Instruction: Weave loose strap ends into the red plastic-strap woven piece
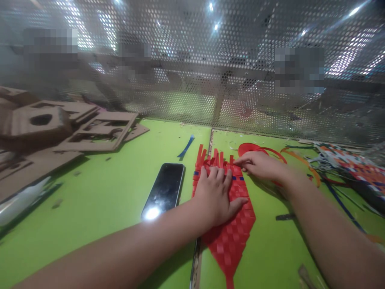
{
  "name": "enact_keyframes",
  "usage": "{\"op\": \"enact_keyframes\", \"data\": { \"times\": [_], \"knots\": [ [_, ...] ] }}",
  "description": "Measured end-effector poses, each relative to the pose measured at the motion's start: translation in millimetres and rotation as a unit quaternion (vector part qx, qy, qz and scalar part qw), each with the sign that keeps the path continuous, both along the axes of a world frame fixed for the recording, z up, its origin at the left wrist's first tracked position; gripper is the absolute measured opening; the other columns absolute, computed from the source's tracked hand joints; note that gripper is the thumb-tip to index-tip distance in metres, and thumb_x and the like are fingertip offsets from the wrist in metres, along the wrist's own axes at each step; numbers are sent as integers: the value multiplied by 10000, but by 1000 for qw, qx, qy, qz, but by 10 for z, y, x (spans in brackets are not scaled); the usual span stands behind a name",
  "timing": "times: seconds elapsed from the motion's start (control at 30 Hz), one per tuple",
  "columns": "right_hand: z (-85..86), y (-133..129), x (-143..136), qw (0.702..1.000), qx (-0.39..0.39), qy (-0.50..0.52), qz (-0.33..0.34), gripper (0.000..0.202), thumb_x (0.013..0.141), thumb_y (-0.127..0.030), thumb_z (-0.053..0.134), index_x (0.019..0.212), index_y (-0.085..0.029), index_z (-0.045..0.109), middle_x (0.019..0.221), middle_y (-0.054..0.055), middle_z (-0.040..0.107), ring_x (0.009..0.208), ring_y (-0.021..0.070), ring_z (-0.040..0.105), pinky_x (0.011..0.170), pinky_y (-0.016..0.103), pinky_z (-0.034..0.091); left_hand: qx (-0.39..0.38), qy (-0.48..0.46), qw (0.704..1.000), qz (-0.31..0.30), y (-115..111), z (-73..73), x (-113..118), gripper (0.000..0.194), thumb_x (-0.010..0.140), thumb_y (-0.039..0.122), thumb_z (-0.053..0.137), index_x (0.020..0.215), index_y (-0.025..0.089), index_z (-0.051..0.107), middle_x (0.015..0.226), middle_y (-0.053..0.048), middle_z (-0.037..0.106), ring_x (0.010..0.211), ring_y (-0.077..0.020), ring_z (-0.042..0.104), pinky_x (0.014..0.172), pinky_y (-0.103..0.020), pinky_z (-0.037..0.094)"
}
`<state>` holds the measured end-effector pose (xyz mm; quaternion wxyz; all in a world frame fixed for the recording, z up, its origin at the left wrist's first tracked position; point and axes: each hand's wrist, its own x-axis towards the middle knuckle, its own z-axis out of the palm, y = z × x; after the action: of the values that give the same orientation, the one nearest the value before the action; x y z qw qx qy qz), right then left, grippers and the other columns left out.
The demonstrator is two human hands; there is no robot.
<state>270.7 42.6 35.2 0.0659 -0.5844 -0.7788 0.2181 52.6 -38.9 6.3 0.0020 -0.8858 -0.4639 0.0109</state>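
Observation:
A red woven strip piece (237, 224) with a blue band near its far end lies flat on the green table. It narrows to a point toward me, and loose red strip ends stick out at its far edge. My left hand (213, 196) rests on the weave with fingers spread. At the far right corner of the piece, my right hand (255, 163) has its thumb and forefinger pinched at the end of a red strip (232, 159). Behind that hand lies a coil of red strip (245, 147), partly covered by it.
A phone (165, 188) lies left of the weave, with a short blue strip (186, 147) beyond it. Cut cardboard pieces (99, 130) are stacked at left. Colourful woven strips (355, 164) crowd the right side. A perforated metal screen (186, 80) stands behind the green table (114, 188).

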Motion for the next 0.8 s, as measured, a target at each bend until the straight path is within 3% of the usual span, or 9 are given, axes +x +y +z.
{"op": "enact_keyframes", "data": {
  "times": [0.17, 0.3, 0.5, 0.7, 0.8],
  "knots": [
    [-14, -7, 16, 999, -30, 29, -4, 450, 818, -123, 657, 1187, -310, 835, 1251, 33, 832, 1114, 260, 765, 961, 337, 576, -5, 0, 1000, -1, -7, 5, -3, 1008, 1040, 786, 66, 1723, 81, 294, 1625, -256, 528, 1465, -477, 434, 1205, -673, 283],
    [-25, 1, 14, 998, -36, 51, -3, 442, 812, -145, 674, 1215, -268, 810, 1162, 56, 838, 1099, 268, 761, 974, 345, 574, -16, 0, 1000, 0, -2, 23, -7, 1006, 1039, 790, 77, 1726, 83, 281, 1630, -254, 521, 1475, -470, 436, 1217, -677, 285],
    [5, 9, 15, 996, -51, 75, -24, 311, 808, -189, 698, 1077, -262, 835, 1128, 62, 844, 1057, 291, 757, 941, 371, 576, -23, 5, 1000, -1, 0, 45, -8, 1012, 1038, 790, 73, 1727, 77, 271, 1638, -262, 506, 1469, -471, 444, 1214, -676, 304],
    [40, -22, -10, 983, -124, 131, -24, 130, 827, -272, 714, 905, -233, 810, 989, 59, 846, 928, 271, 775, 831, 349, 605, -12, 2, 1000, -2, -8, 29, -13, 1009, 1038, 787, 64, 1725, 81, 285, 1618, -261, 529, 1455, -472, 454, 1205, -681, 306],
    [49, -48, -33, 974, -153, 164, -39, 156, 867, -347, 698, 879, -212, 775, 993, 89, 830, 927, 262, 782, 842, 351, 618, -3, -4, 1000, 0, -12, 15, -14, 1003, 1039, 787, 67, 1725, 91, 292, 1598, -255, 555, 1444, -466, 461, 1202, -675, 306]
  ]
}}
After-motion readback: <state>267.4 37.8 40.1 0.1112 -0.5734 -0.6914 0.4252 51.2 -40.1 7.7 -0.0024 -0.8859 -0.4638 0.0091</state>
